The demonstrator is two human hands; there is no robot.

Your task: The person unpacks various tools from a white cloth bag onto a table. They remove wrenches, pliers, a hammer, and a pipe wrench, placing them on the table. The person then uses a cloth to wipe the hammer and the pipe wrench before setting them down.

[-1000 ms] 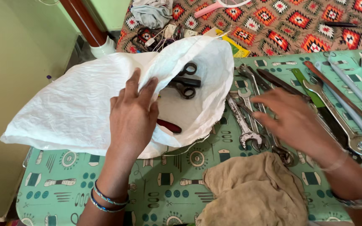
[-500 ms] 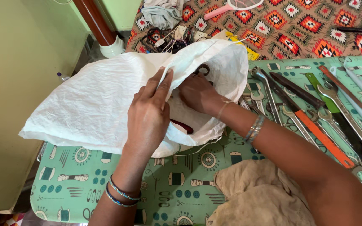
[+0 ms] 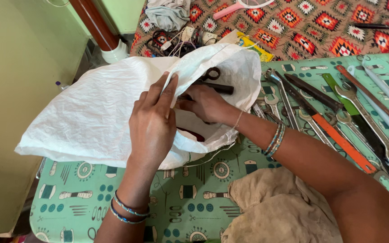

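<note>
A white woven sack (image 3: 91, 117) lies on the green patterned table cover (image 3: 82, 198) with its mouth facing right. My left hand (image 3: 151, 126) pinches the sack's upper rim and holds the mouth open. My right hand (image 3: 208, 104) reaches inside the mouth, resting on dark scissors (image 3: 211, 74) and a dark bar. Its fingertips are hidden, so a grip cannot be confirmed. A red-handled tool (image 3: 196, 135) lies deeper in the sack, below my right wrist.
Several spanners (image 3: 289, 105), an orange-handled tool (image 3: 343, 144) and long rods lie in a row at the right. A beige cloth (image 3: 275, 207) sits at the near edge. Behind are a patterned blanket (image 3: 320, 27), tangled wires (image 3: 176, 38) and a brown pole (image 3: 93, 22).
My right hand left the row of spanners and went into the sack's mouth, where it now sits by the scissors. My left hand kept hold of the rim.
</note>
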